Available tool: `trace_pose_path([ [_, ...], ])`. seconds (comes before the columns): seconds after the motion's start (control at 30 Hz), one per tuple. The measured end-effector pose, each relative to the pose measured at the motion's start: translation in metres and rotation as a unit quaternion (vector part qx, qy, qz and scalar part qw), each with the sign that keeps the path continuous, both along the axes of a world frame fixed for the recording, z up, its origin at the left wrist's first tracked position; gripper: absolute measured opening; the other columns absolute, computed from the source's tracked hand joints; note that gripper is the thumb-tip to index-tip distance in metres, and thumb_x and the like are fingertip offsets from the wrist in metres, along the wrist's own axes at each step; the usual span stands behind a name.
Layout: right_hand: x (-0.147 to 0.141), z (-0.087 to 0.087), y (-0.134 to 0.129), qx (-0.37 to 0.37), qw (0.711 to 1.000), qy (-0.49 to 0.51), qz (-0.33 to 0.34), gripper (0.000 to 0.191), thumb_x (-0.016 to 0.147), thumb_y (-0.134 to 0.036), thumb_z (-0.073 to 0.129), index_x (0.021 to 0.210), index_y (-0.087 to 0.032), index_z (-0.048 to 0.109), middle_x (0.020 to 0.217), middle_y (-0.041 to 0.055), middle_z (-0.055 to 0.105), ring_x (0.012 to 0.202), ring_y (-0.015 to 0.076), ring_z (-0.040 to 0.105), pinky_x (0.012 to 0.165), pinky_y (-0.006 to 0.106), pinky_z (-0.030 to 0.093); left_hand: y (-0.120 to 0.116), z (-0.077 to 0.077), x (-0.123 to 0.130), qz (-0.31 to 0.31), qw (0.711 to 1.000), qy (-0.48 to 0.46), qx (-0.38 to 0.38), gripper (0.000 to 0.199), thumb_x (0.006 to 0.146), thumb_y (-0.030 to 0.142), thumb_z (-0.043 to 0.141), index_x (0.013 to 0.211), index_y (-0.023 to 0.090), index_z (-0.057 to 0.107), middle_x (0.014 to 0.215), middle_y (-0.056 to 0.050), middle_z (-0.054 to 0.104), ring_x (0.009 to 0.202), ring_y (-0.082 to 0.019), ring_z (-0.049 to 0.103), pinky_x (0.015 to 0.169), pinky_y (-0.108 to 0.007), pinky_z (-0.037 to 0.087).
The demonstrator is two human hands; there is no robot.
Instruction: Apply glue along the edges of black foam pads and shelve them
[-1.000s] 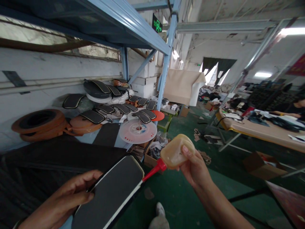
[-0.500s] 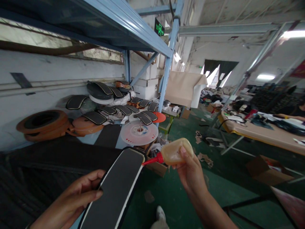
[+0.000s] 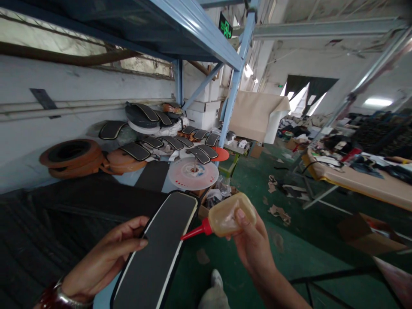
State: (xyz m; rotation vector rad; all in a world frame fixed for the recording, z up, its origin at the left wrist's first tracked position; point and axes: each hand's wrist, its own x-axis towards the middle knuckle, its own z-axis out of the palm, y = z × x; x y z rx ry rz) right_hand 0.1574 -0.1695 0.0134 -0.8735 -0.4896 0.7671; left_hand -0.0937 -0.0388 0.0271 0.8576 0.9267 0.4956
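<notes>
My left hand (image 3: 112,253) grips the left edge of a long dark panel (image 3: 154,253) with rounded far corners and a pale strip along its border. The thumb lies on its top face and the fingers go underneath. In my right hand (image 3: 252,236) is a squeeze glue bottle (image 3: 230,214), tilted, with yellowish contents and a red nozzle (image 3: 196,231). The nozzle tip touches the pale border on the panel's right edge. Beyond the tip, the border toward the far corner looks yellowish; nearer to me it is white.
Several similar curved panels (image 3: 174,142) lie at the back, by a clear plastic reel (image 3: 193,173). Orange-wrapped rolls (image 3: 71,156) sit at left under a blue shelf frame (image 3: 236,77). A cardboard box (image 3: 370,234) stands on the green floor, below a work table (image 3: 363,180) at right.
My right hand has drawn the bottle toward me and to the left, so the nozzle has travelled from the far right corner down the panel's right edge. My left hand keeps its hold.
</notes>
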Motion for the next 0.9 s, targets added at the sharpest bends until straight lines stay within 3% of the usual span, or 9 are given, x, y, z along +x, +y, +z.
trace_pose_path([
  [0.17,-0.007,-0.007,-0.005,-0.004,1.000,-0.005,0.020,0.047,0.078,-0.039,0.084,0.114,-0.021,0.059,0.088,0.0030,0.060,0.063,0.0168,0.057,0.043,0.024,0.053,0.000,0.004,0.002,-0.019,1.000,-0.013,0.002,0.037,0.057,0.016,0.090,0.090,0.019,0.072,0.084,-0.003,0.078,0.072,-0.022,0.074,0.067,-0.031,0.061],
  [0.33,-0.014,-0.013,-0.012,-0.008,0.999,-0.017,0.029,0.052,0.076,-0.038,0.085,0.117,-0.024,0.058,0.101,0.0059,0.064,0.088,0.0243,0.064,0.075,0.036,0.059,0.001,0.002,0.002,0.007,1.000,-0.008,0.014,0.035,0.057,0.014,0.088,0.087,0.018,0.069,0.081,-0.005,0.077,0.065,-0.020,0.072,0.061,-0.030,0.061],
  [0.43,-0.018,-0.014,-0.017,0.007,0.997,-0.032,0.067,0.055,0.077,-0.039,0.084,0.121,-0.026,0.055,0.106,0.0082,0.067,0.096,0.0290,0.065,0.083,0.043,0.057,0.001,0.003,0.002,0.015,1.000,-0.009,0.016,0.035,0.057,0.012,0.087,0.086,0.017,0.069,0.079,-0.005,0.076,0.065,-0.022,0.073,0.060,-0.031,0.061],
  [0.63,-0.024,-0.015,-0.024,0.037,0.988,-0.048,0.140,0.055,0.080,-0.038,0.082,0.125,-0.028,0.052,0.109,0.0095,0.066,0.101,0.0337,0.065,0.084,0.049,0.055,0.003,0.004,0.004,0.043,0.999,-0.007,0.011,0.037,0.055,0.009,0.085,0.086,0.016,0.067,0.076,-0.007,0.076,0.061,-0.022,0.073,0.057,-0.031,0.061],
  [0.9,-0.029,-0.021,-0.028,0.039,0.987,-0.040,0.151,0.058,0.078,-0.038,0.083,0.126,-0.029,0.052,0.109,0.0100,0.066,0.099,0.0337,0.066,0.079,0.046,0.056,0.007,0.001,-0.002,0.105,0.994,-0.007,0.026,0.029,0.061,0.003,0.077,0.085,0.015,0.067,0.072,-0.005,0.075,0.059,-0.020,0.072,0.055,-0.028,0.061],
])
